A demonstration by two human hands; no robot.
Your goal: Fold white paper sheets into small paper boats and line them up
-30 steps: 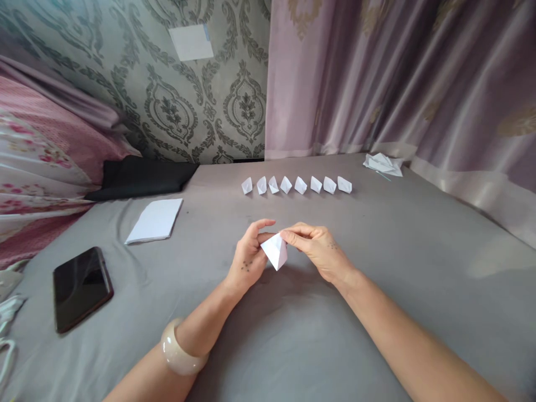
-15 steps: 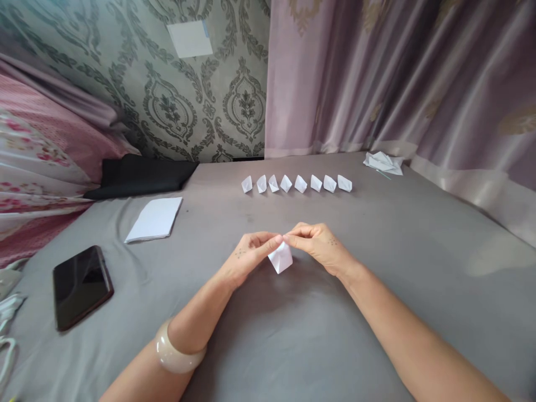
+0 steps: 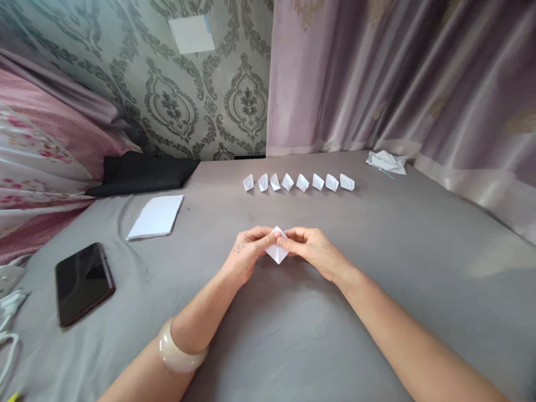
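Note:
A small folded white paper, diamond-shaped with a crease down its lower half, is held above the grey cloth between my two hands. My left hand grips its left side, with the thumb pressed on the front. From the right, my right hand pinches it the same way, and the two thumbs meet near its middle. The fingers behind the paper are partly hidden. Beyond my hands, several folded white paper pieces stand in a row.
A stack of white paper lies at the left, with a black phone nearer me. Black cloth is at the back left. Crumpled white papers lie at the back right by the curtain. A white cable runs along the left edge.
My thumbs have moved from the paper's top tip down onto its front face. The diamond's upper point now shows above them, and the paper sits slightly higher in view.

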